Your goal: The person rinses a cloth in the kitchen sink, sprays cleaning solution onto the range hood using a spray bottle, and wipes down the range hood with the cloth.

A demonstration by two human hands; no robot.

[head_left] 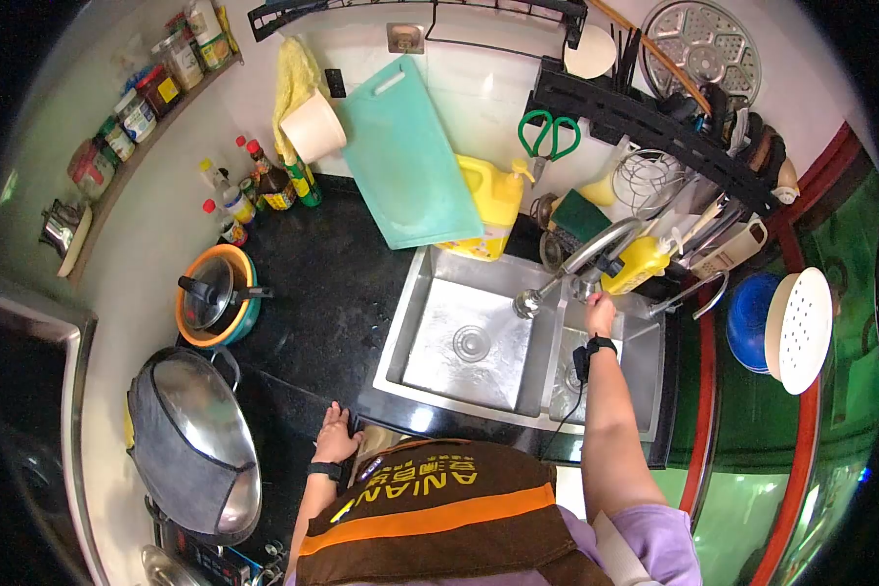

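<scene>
My right hand reaches over the small sink basin to the base of the metal faucet. Its fingers are closed around the faucet handle, which they mostly hide. The spray head hangs above the large sink basin, and no running water can be made out. My left hand lies on the black countertop left of the sink, fingers stretched out, holding nothing. Close by the right hand stands a yellow pump bottle.
A green cutting board leans on the wall beside a yellow jug. Left are an orange-rimmed basin with a lidded pan and a large wok lid. A black utensil rack hangs above the faucet.
</scene>
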